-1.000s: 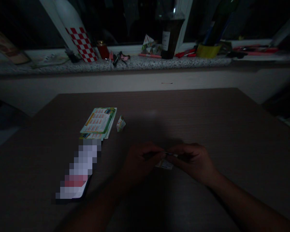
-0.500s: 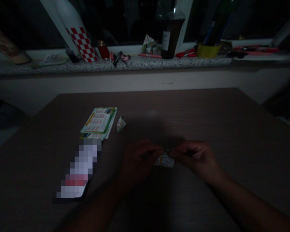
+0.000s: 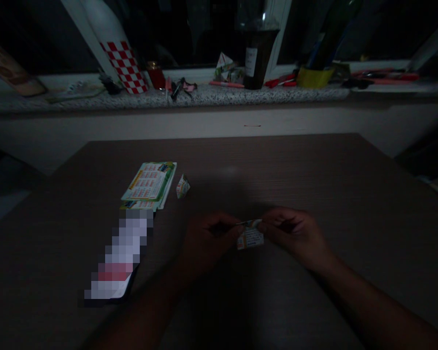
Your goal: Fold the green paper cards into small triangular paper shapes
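We see two hands: the left hand (image 3: 208, 240) and the right hand (image 3: 300, 238) pinch one small printed paper (image 3: 253, 238) by its upper edge, thumbs and fingers closed upon it, over the table (image 3: 295, 170). The hands cover both upper corners, and its print we cannot read. Leftward lie one folded paper piece (image 3: 183, 187), one pile of cards (image 3: 148, 182), hard to count, and one phone (image 3: 121, 257) with pixelated screen.

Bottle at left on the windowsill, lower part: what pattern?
Red-and-white checks, below the white upper part of the bottle. Shows best in the head view.
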A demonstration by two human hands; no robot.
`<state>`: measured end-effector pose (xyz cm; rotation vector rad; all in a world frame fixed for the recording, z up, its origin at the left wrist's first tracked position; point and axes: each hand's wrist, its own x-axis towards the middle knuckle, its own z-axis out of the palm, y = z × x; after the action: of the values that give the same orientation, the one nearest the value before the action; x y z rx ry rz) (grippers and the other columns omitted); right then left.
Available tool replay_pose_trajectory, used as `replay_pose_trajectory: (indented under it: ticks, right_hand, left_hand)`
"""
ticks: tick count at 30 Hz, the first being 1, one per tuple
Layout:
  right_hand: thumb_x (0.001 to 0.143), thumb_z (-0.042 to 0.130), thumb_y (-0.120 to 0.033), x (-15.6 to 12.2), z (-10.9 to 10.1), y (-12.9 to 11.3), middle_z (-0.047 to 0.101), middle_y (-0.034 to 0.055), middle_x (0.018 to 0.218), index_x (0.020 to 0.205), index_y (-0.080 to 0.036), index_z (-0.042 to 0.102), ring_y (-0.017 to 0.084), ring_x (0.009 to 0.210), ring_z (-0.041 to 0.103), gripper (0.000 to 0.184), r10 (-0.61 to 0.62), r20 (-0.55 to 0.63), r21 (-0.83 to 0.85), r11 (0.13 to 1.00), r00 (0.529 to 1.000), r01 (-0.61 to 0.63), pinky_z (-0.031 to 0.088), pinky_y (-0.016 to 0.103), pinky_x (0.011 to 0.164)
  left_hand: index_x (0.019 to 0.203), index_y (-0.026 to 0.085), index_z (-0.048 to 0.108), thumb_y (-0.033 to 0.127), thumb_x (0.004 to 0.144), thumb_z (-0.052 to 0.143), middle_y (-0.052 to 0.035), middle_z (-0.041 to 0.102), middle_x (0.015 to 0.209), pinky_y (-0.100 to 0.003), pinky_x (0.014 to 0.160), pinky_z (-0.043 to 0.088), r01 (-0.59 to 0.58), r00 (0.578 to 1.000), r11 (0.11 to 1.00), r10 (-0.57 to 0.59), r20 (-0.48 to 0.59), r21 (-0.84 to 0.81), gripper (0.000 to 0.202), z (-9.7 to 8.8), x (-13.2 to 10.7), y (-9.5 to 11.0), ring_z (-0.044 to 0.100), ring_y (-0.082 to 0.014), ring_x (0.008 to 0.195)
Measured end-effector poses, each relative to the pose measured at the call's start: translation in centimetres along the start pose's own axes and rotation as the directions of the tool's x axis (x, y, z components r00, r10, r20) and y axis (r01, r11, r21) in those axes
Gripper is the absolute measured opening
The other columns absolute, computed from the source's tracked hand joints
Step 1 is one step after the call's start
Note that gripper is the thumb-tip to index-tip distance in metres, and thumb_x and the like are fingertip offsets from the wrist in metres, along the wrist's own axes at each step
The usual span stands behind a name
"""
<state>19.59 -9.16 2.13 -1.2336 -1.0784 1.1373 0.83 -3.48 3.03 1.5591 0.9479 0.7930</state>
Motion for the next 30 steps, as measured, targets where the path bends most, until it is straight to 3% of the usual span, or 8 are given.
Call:
replay_pose_trajectory:
  ticks: [3, 6, 11, 16, 25, 30]
  right_hand:
    - [0.071, 0.077, -0.031, 0.15, 0.26, 0.31, 0.075, 0.0032, 0.079, 0.087, -0.019, 0.071, 0.015, 0.069, 0.070, 0.021, 0.056, 0.095, 0.082, 0.995, 0.994, -0.064, 0.056, 0.025, 0.063]
    - [0.073, 0.076, -0.033, 0.19, 0.39, 0.43, 0.075, 0.0032, 0.075, 0.082, -0.019, 0.073, 0.015, 0.067, 0.070, 0.017, 0.062, 0.133, 0.066, 0.995, 0.989, -0.072, 0.056, 0.025, 0.063]
    - [0.070, 0.078, -0.032, 0.27, 0.15, 0.70, 0.074, 0.0024, 0.069, 0.077, -0.019, 0.074, 0.012, 0.055, 0.065, 0.016, 0.050, 0.018, 0.000, 0.999, 0.999, -0.050, 0.052, 0.021, 0.049]
    - [0.073, 0.076, -0.033, 0.30, 0.09, 1.09, 0.073, 0.0018, 0.068, 0.081, -0.020, 0.074, 0.012, 0.055, 0.064, 0.015, 0.044, 0.040, -0.009, 0.999, 0.998, -0.044, 0.051, 0.020, 0.049]
    - [0.074, 0.074, -0.034, 0.02, 0.25, 0.13, 0.071, 0.0017, 0.060, 0.074, -0.018, 0.075, 0.011, 0.047, 0.061, 0.016, 0.029, 0.029, -0.074, 0.997, 0.999, -0.027, 0.049, 0.021, 0.044]
    - [0.073, 0.075, -0.038, 0.20, 0.21, 0.23, 0.071, 0.0010, 0.060, 0.078, -0.018, 0.074, 0.013, 0.050, 0.063, 0.021, 0.074, 0.036, -0.026, 0.997, 0.997, -0.073, 0.050, 0.022, 0.047]
  left_hand:
    - [0.076, 0.017, 0.071, 0.024, 0.072, 0.073, -0.0005, 0.071, 0.070, -0.021, 0.058, 0.048, 0.049, 0.997, 0.998, -0.051, -0.057, -0.042, 0.009, 0.19, 0.04, -0.28, 0.063, -0.0123, 0.064]
    - [0.075, 0.016, 0.070, 0.025, 0.071, 0.073, -0.0007, 0.070, 0.070, -0.021, 0.058, 0.048, 0.068, 0.996, 0.997, -0.070, -0.063, -0.027, 0.010, 0.31, -0.04, -0.36, 0.062, -0.0124, 0.063]
    - [0.067, 0.014, 0.064, 0.025, 0.067, 0.075, 0.0012, 0.064, 0.062, -0.019, 0.050, 0.041, 0.138, 0.987, 0.990, -0.140, 0.077, 0.029, 0.016, 0.28, 0.14, -0.14, 0.056, -0.0097, 0.056]
    - [0.080, 0.015, 0.069, 0.022, 0.069, 0.074, -0.0018, 0.072, 0.077, -0.022, 0.064, 0.048, 0.221, 0.956, 0.971, -0.196, 0.218, -0.094, 0.014, 0.25, 0.43, -0.23, 0.064, -0.0127, 0.069]
    - [0.067, 0.014, 0.072, 0.022, 0.067, 0.076, -0.0003, 0.069, 0.061, -0.020, 0.054, 0.044, 0.335, 0.929, 0.916, -0.283, 0.236, -0.219, 0.008, 0.36, 0.39, -0.16, 0.059, -0.0100, 0.054]
    - [0.067, 0.014, 0.071, 0.021, 0.064, 0.078, -0.0004, 0.070, 0.063, -0.021, 0.055, 0.047, 0.332, 0.941, 0.900, -0.298, 0.158, -0.281, 0.010, 0.40, 0.45, -0.11, 0.060, -0.0106, 0.055]
